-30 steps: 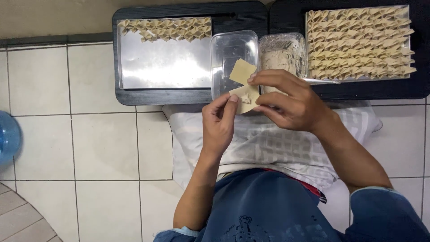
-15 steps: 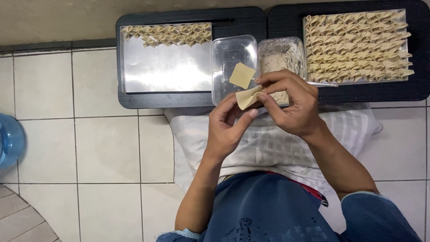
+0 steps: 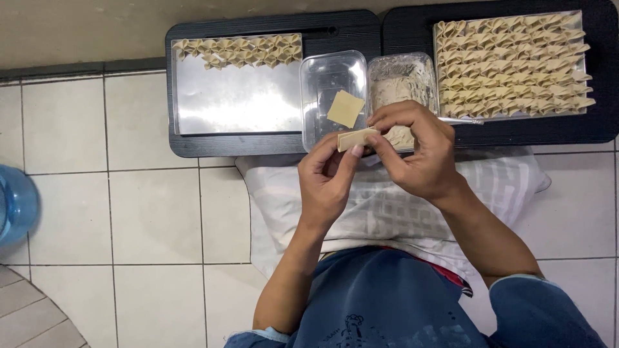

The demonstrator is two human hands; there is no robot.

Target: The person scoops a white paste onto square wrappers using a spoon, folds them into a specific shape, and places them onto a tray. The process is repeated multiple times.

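Both my hands pinch one folded dumpling wrapper [image 3: 356,138], pale yellow, just above my lap. My left hand [image 3: 327,179] holds its lower left end between thumb and fingers. My right hand [image 3: 416,149] closes over its right end. Right behind them a clear plastic box [image 3: 316,84] holds one flat square wrapper [image 3: 345,108]. Beside it stands a foil-lined tub of pale filling [image 3: 401,87].
A steel tray [image 3: 238,100] on a black base carries one row of folded dumplings [image 3: 237,50] along its far edge. A second tray [image 3: 512,63] at the right is packed with several rows. A white cloth [image 3: 387,206] covers my lap. A blue water bottle [image 3: 14,203] sits at the left edge.
The wrapper was open and flat between my fingers; it is now folded over into a narrow strip. One square wrapper now lies in the clear box. My hands have dropped slightly towards me.
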